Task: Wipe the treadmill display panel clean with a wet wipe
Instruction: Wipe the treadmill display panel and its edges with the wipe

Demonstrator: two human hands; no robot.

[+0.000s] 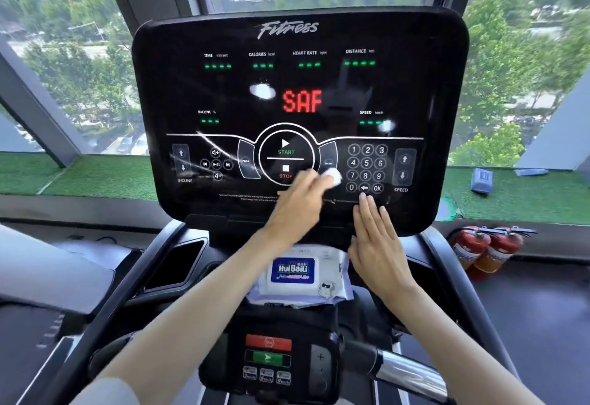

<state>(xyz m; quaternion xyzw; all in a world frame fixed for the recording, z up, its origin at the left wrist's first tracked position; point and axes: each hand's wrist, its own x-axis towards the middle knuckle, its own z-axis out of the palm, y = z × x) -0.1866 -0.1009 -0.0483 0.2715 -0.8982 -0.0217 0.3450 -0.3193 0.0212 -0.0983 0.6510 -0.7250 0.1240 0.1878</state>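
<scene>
The black treadmill display panel (pixel 300 85) fills the middle of the view and shows "SAF" in red. My left hand (pixel 298 203) presses a white wet wipe (pixel 333 177) against the panel just right of the STOP button; the hand is blurred. My right hand (pixel 376 238) lies flat with straight fingers on the panel's lower edge, below the number keypad (pixel 366 168). The wet wipe pack (pixel 301 272), white with a blue label, rests on the console shelf under the panel between my forearms.
A lower control pad (pixel 268 352) with red and green buttons sits between the handlebars (pixel 405 369). Red fire extinguishers (pixel 482 249) stand at the right by the window ledge. A blue object (pixel 482 179) lies on the green turf. Large windows rise behind the panel.
</scene>
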